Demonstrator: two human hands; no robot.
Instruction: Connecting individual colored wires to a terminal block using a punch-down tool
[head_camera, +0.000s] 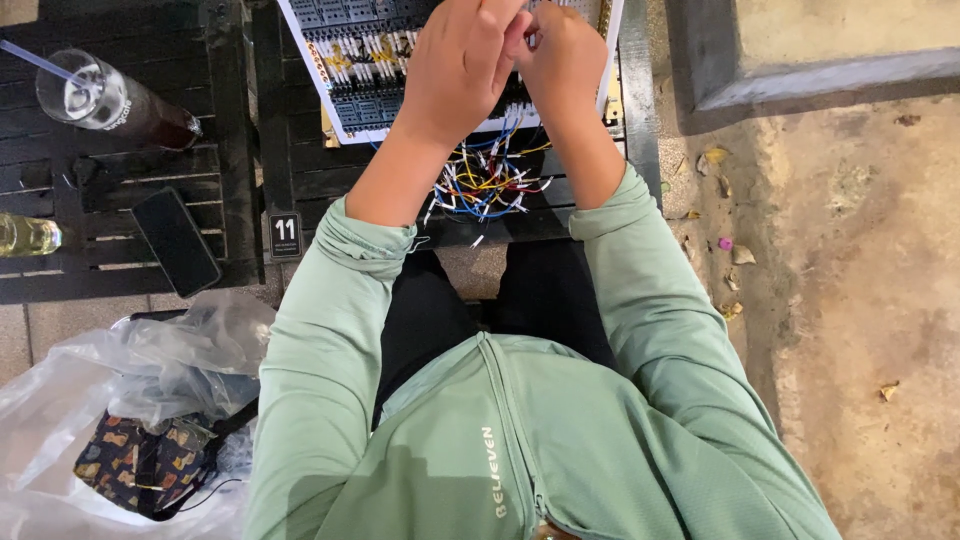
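Note:
My left hand (462, 62) and my right hand (562, 50) are raised together over a white breadboard (345, 60) full of small components and wires on a dark slatted table (300, 180). Their fingertips meet and pinch something small; what it is stays hidden. A heap of loose jumper wires (487, 185) in blue, yellow, red and white lies on the table just below my wrists. Both forearms come out of pushed-up pale green sleeves.
A second dark table on the left carries a plastic cup with a straw (100, 98), a black phone (177, 240) and a bottle (25, 235). A small number tag (285, 235) stands at the table edge. Plastic bags and a patterned pouch (130, 460) lie lower left. Stained concrete floor is on the right.

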